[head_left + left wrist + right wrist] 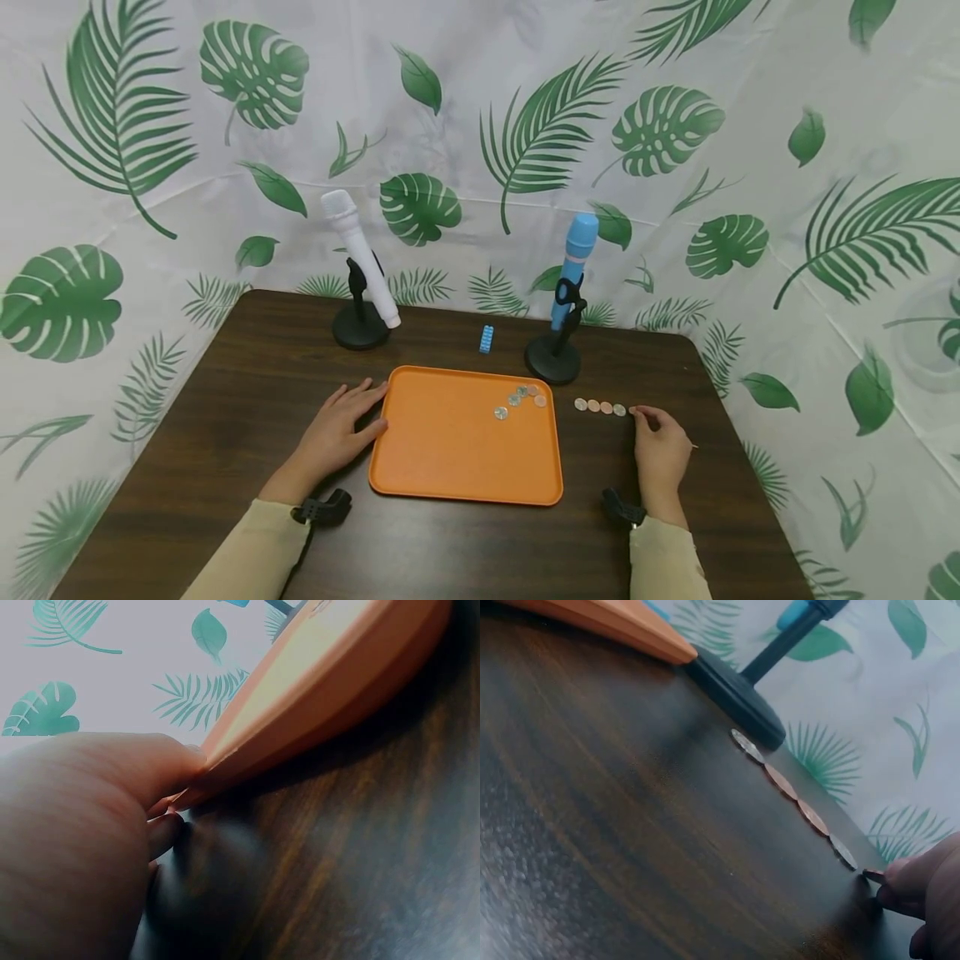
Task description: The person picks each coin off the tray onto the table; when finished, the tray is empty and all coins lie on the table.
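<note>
At the right end of a row of coins (606, 408), my right hand (663, 450) pinches a copper-coloured coin (873, 875) between thumb and fingertips, low over the table. The row mixes silver and copper coins lying flat, edge to edge. An orange tray (465, 454) lies left of the row, with several loose coins (514, 400) near its upper right corner. My left hand (337, 429) lies beside the tray's left edge, fingers extended. Its thumb (176, 761) touches the tray's rim in the left wrist view.
Behind the tray stand a white microphone (362, 250) and a blue microphone (577, 250), each on a black stand. A small blue studded block (487, 339) lies between them. A leaf-patterned cloth (450, 108) hangs behind the dark wood table (465, 550).
</note>
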Tool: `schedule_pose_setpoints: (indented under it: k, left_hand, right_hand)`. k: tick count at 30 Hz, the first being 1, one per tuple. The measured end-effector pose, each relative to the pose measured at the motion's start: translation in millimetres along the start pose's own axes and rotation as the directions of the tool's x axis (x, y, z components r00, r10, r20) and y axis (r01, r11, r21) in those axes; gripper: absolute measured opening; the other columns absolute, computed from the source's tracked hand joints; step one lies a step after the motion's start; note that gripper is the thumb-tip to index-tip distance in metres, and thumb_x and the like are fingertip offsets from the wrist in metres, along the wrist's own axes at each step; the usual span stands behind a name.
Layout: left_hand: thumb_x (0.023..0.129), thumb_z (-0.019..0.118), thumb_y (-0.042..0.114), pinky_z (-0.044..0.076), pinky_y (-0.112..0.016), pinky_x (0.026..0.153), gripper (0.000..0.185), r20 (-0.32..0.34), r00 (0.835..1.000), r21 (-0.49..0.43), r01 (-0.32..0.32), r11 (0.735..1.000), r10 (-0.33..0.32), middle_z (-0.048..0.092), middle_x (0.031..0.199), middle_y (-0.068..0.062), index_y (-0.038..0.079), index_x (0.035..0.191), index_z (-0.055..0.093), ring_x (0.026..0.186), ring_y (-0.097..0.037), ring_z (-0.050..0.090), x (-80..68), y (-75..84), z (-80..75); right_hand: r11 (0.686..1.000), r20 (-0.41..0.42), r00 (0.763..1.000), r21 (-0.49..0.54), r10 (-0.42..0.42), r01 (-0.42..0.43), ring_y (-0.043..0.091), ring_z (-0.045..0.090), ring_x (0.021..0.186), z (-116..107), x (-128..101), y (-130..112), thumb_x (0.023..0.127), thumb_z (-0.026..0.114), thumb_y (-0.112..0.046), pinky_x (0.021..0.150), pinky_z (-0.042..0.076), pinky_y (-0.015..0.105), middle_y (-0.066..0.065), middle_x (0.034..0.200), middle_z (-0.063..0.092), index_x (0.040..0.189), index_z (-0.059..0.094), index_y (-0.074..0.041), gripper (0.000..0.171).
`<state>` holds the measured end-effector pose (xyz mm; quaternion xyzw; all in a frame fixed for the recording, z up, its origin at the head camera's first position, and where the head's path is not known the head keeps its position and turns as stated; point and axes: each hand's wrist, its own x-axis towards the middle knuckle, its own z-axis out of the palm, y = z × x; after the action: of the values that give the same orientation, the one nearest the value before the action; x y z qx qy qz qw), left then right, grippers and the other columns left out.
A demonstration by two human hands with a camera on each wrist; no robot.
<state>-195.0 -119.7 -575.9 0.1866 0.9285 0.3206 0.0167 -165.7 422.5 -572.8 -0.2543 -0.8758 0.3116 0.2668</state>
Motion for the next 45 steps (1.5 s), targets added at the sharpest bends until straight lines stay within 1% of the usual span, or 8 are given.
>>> schedule_pose_setpoints:
  k: [14,22,29,36,38,40,42,45]
  left_hand:
    - [0.105,0.072,0.039,0.015,-0.065,0.137,0.071,-0.011,1.0,0.01,-0.01,1.0,0.01,0.052,0.169,-0.008,0.016,0.167,0.046,0.164,-0.037,0.038,0.9,1.7,-1.0]
    - [0.105,0.072,0.039,0.016,-0.065,0.137,0.07,-0.015,1.0,0.005,-0.015,1.0,0.015,0.052,0.169,-0.008,0.016,0.167,0.047,0.164,-0.037,0.038,-2.2,2.1,-1.2]
    - [0.105,0.072,0.04,0.015,-0.065,0.137,0.071,-0.008,1.0,0.01,-0.018,1.0,0.018,0.051,0.17,-0.008,0.016,0.168,0.046,0.164,-0.036,0.038,-1.0,-0.2,-1.9]
    - [0.105,0.072,0.039,0.015,-0.065,0.137,0.071,-0.013,1.0,0.015,-0.013,1.0,0.013,0.052,0.169,-0.009,0.015,0.167,0.046,0.164,-0.038,0.038,-5.3,-2.3,-3.6]
    - [0.105,0.072,0.039,0.015,-0.065,0.137,0.071,-0.015,1.0,0.013,-0.011,1.0,0.011,0.052,0.169,-0.009,0.015,0.167,0.047,0.164,-0.037,0.038,-6.2,-2.0,-2.4]
    - [0.105,0.072,0.039,0.015,-0.065,0.137,0.071,-0.018,1.0,0.011,-0.01,1.0,0.01,0.051,0.169,-0.008,0.016,0.167,0.046,0.164,-0.037,0.038,-6.3,-2.4,-0.7]
    - [0.105,0.072,0.04,0.015,-0.064,0.137,0.071,-0.019,1.0,0.011,-0.013,1.0,0.013,0.051,0.17,-0.007,0.017,0.168,0.046,0.164,-0.036,0.037,-5.6,-2.4,0.8]
    - [0.105,0.071,0.041,0.015,-0.065,0.137,0.072,-0.021,1.0,0.004,-0.019,1.0,0.019,0.051,0.169,-0.007,0.017,0.168,0.046,0.164,-0.036,0.037,-4.2,-0.7,2.6]
  right_hand:
    - [0.991,0.034,0.998,-0.125,-0.045,0.049,0.05,0.066,0.106,-2.2,-3.4,-8.9,0.103,0.073,-0.011,0.093,0.05,0.067,0.027,0.108,0.072,0.108,0.082,0.002,0.017]
    - [0.994,0.048,0.998,-0.098,-0.036,0.04,0.049,0.065,0.105,-3.6,-6.0,-10.3,0.102,0.071,-0.012,0.09,0.049,0.066,0.026,0.109,0.069,0.112,0.081,0.002,0.019]
    - [0.999,0.021,0.999,0.021,0.033,-0.034,0.04,0.06,0.1,-0.9,-6.2,-8.7,0.105,0.059,-0.014,0.081,0.043,0.049,0.022,0.112,0.064,0.126,0.069,0.001,0.027]
    - [0.989,0.065,0.99,0.083,-0.127,0.121,0.029,0.063,0.092,8.2,-15.5,-29.7,0.105,0.066,-0.012,0.077,0.046,0.033,0.017,0.107,0.068,0.119,0.072,-0.002,0.018]
    - [0.971,0.137,0.964,0.112,-0.226,0.212,0.023,0.062,0.087,10.3,-24.0,-45.2,0.105,0.069,-0.011,0.074,0.047,0.027,0.012,0.101,0.07,0.113,0.074,-0.007,0.011]
    - [0.942,0.253,0.91,0.162,-0.329,0.295,0.018,0.059,0.083,14.4,-35.4,-61.5,0.105,0.071,-0.011,0.07,0.047,0.023,0.006,0.099,0.07,0.111,0.076,-0.012,0.008]
    - [0.908,0.383,0.826,0.24,-0.413,0.343,0.016,0.059,0.083,18.5,-48.3,-77.5,0.105,0.072,-0.012,0.071,0.049,0.024,0.003,0.1,0.071,0.114,0.076,-0.016,0.01]
    - [0.883,0.567,0.678,0.337,-0.468,0.327,0.017,0.06,0.086,23.3,-65.9,-96.3,0.106,0.072,-0.014,0.073,0.053,0.025,0.0,0.106,0.07,0.128,0.073,-0.018,0.023]
